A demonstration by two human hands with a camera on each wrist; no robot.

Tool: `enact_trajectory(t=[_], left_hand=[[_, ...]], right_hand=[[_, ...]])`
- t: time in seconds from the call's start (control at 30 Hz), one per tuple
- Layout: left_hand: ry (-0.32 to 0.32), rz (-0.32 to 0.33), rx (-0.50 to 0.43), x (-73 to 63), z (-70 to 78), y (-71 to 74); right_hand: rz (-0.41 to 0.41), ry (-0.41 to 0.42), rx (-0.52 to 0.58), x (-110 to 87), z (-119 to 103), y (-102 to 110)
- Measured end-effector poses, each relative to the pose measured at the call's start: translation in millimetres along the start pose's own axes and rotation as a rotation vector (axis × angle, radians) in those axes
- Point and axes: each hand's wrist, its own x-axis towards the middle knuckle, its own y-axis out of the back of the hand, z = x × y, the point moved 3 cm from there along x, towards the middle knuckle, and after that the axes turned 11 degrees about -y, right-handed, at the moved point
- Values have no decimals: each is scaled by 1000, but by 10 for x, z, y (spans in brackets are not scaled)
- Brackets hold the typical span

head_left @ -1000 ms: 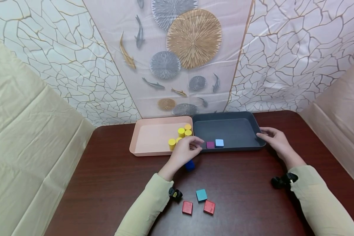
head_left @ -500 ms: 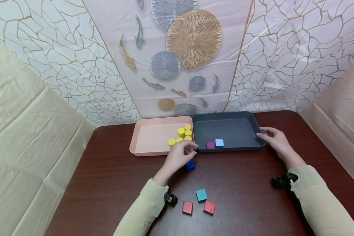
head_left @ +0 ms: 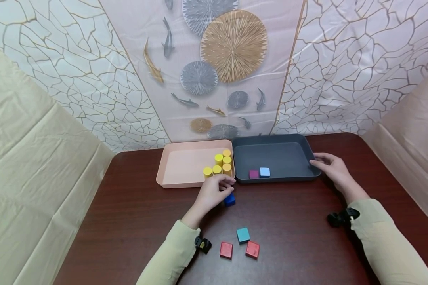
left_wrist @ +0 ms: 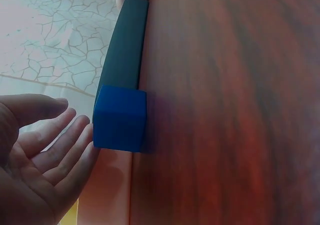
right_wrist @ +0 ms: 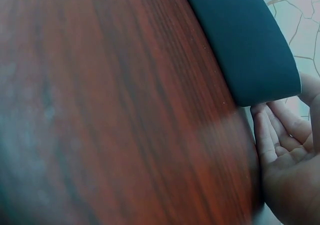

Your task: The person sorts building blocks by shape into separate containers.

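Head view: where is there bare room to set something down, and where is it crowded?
Bare: the table between the red cubes and right sleeve; the dark tray behind its two cubes; the left half of the pink tray. Crowded: that tray's right end, with yellow cylinders, and just in front, with left hand and blue cube.

The person's left sleeve (head_left: 169,255), farther from the right edge of the table (head_left: 289,221), and right sleeve (head_left: 386,233), just inside that edge, are of matching plain, pale yellow-green cloth, long, lightly creased and ending at the wrists. The left hand (head_left: 212,194) and right hand (head_left: 337,174) are bare. At the left cuff is a compact black wrist device (head_left: 203,245) bearing a small yellowish mark; its right counterpart (head_left: 342,217), likewise black, shows rounded parts and a small pale detail, their finer features being too small to distinguish.
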Motion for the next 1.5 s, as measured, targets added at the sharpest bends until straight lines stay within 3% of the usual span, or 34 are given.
enact_trajectory(t=[0.63,1.0,1.5], left_hand=[[7,-38,-25,-147,-101,55],[44,-121,-5,-198,-161,47],[52,-178,34,-196,-189,40]], right_hand=[[-1,7,13,-1,21,-8],[5,17,14,1,10,-5],[2,15,24,5,20,6]])
